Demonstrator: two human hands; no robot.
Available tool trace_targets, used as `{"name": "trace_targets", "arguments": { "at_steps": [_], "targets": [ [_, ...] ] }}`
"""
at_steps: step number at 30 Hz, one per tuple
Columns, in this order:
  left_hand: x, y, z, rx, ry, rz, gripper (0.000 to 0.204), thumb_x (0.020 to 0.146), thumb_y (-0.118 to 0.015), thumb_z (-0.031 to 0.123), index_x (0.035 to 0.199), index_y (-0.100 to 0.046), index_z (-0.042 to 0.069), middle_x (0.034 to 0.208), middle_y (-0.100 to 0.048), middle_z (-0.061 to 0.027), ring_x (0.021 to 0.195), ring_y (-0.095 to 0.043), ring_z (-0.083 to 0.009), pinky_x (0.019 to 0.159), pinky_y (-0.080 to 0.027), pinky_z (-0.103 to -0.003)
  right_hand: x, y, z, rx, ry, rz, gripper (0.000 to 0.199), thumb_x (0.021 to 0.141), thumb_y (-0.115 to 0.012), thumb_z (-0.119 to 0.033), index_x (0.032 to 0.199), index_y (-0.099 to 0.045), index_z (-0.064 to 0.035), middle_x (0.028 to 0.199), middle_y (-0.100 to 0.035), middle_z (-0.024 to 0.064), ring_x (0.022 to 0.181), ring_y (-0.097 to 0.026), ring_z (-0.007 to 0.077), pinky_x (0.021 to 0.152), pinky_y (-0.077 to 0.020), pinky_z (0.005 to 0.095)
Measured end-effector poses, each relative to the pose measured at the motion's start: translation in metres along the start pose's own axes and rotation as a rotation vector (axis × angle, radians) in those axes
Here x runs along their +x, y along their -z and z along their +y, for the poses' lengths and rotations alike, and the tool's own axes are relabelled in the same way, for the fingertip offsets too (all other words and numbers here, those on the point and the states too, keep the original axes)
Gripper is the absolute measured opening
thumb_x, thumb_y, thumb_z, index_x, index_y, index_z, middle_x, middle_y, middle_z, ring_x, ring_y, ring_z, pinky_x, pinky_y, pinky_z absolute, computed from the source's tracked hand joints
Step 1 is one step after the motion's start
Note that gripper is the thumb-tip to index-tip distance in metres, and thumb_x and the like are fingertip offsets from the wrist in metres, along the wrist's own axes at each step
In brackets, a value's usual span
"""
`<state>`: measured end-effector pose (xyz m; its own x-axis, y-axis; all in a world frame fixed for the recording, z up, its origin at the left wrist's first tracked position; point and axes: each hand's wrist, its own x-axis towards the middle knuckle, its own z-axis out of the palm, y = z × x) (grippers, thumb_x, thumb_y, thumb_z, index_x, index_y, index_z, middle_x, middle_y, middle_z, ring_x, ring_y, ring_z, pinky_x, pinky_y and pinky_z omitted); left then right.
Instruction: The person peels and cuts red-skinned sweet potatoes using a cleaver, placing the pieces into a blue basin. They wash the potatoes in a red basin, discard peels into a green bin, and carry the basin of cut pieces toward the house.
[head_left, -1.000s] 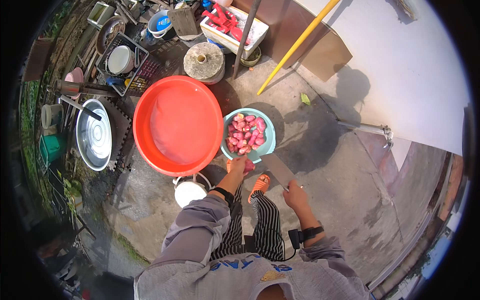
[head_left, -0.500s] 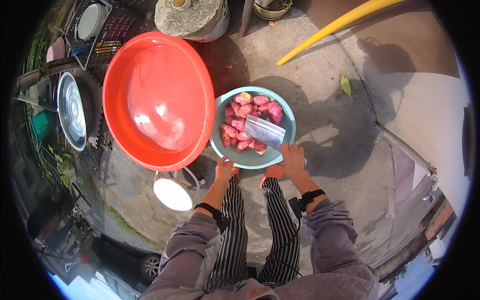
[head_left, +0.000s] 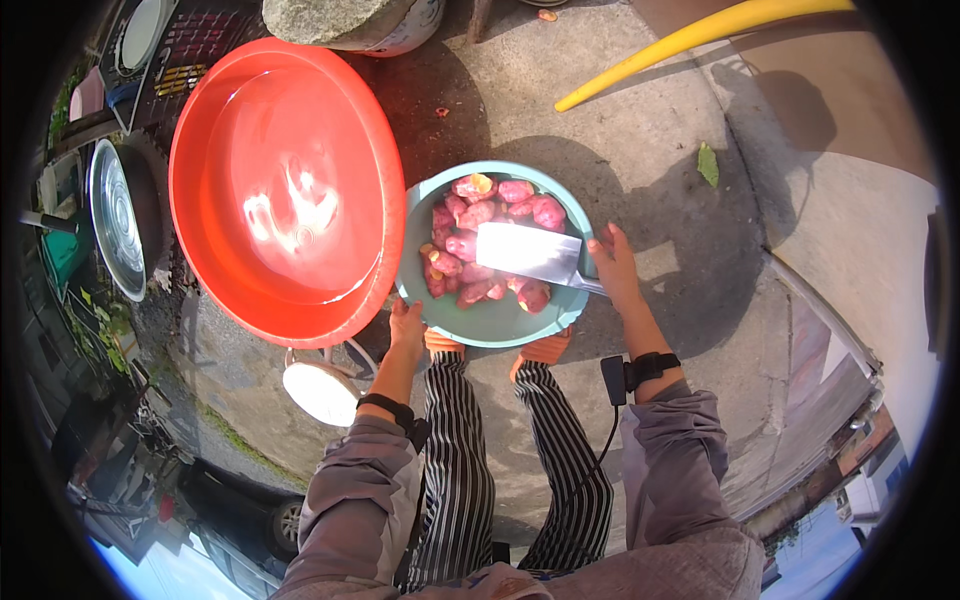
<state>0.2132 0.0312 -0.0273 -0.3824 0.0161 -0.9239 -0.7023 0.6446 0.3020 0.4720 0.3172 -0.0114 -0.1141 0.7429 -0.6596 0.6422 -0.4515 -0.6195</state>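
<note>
My right hand is closed around the handle of a cleaver, its broad steel blade lying flat and level over the meat. The blade sits across the middle of the teal bowl, covering part of the pile. My left hand grips the bowl's near rim, fingers curled over the edge.

Bowl holds pink and red meat chunks, a few yellowish bits among them. It rests on the concrete floor just ahead of my orange sandals. Its left edge touches, or slightly overlaps, the big red basin, which holds clear water catching the sun.

Farther left: a steel basin. Near my left knee, a small white pot with a wire handle. Above the basin, a round stone block. A yellow pole slants across the upper right; one green leaf lies on the concrete.
</note>
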Motion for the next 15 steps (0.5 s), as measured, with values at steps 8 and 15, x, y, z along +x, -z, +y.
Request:
{"name": "trace_targets", "arguments": {
  "at_steps": [8, 15],
  "targets": [
    [-0.013, -0.003, -0.007, 0.215, -0.007, 0.067, 0.029, 0.089, -0.062, 0.007, 0.115, -0.049, 0.007, 0.097, -0.055, -0.0069, 0.084, -0.061, -0.0208, 0.065, -0.059, -0.038, 0.025, -0.014, 0.003, 0.278, -0.230, 0.046, 0.042, 0.086, -0.069, -0.030, 0.113, -0.064, 0.0010, 0.107, -0.067, 0.0132, 0.099, -0.061, 0.0210, 0.088, -0.0457, 0.0330],
    [-0.091, -0.009, -0.029, 0.481, -0.171, 0.014, 0.031, 0.081, -0.067, 0.009, 0.109, -0.055, 0.001, 0.092, -0.062, -0.0091, 0.077, -0.063, -0.0190, 0.059, -0.052, -0.033, -0.065, 0.072, 0.038, 0.244, -0.388, 0.198, 0.035, 0.084, -0.072, -0.025, 0.105, -0.065, 0.0023, 0.097, -0.067, 0.0090, 0.090, -0.060, 0.0171, 0.079, -0.0465, 0.0309]
  ]
}}
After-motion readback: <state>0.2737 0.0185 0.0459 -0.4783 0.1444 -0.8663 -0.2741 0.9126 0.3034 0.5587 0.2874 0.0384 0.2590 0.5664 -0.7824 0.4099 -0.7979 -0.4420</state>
